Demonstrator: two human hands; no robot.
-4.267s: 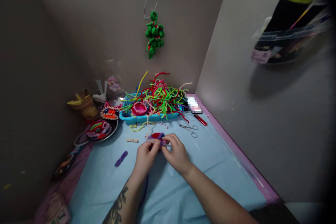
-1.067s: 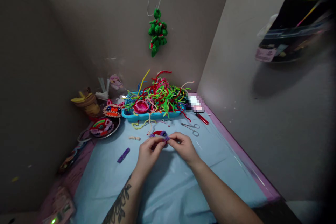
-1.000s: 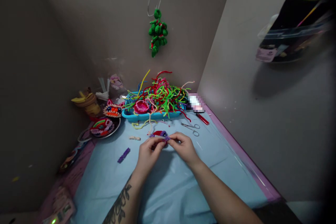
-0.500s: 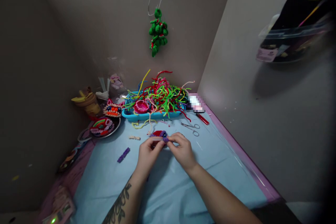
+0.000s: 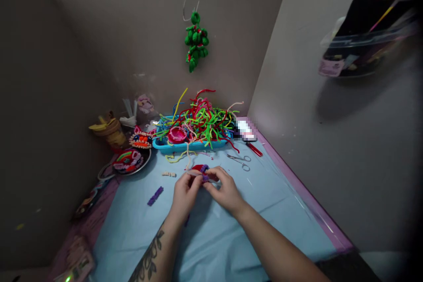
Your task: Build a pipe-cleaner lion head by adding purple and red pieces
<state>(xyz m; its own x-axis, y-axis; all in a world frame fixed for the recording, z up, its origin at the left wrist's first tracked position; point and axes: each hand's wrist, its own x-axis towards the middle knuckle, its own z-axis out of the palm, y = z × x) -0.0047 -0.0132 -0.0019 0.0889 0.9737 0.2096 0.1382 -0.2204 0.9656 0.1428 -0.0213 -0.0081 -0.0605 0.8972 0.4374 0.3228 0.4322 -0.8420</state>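
Note:
A small red and purple pipe-cleaner piece (image 5: 204, 168) is between my two hands, above the blue cloth (image 5: 264, 211). My left hand (image 5: 186, 190) pinches its left side, thumb against fingers. Thumb and fingers of my right hand (image 5: 227, 188) grip the purple part from the right. A pale, thin strip shows at the piece, partly covered by my fingers. Left of my hands lie a purple crimped pipe-cleaner strip (image 5: 155, 196) and a cream one (image 5: 168, 174). The underside of the piece is hidden.
Behind my hands stands a blue tray (image 5: 194, 146) heaped with colourful pipe cleaners (image 5: 211, 123). Scissors (image 5: 245, 167) and a red-handled tool (image 5: 255, 149) lie at right. A plate of finished pieces (image 5: 142, 164) is at left; a green ornament (image 5: 196, 42) hangs on the wall.
The piece has turned in my hands, and its dark round spot no longer shows. My right fingers have shifted left onto the purple part. The view has moved slightly.

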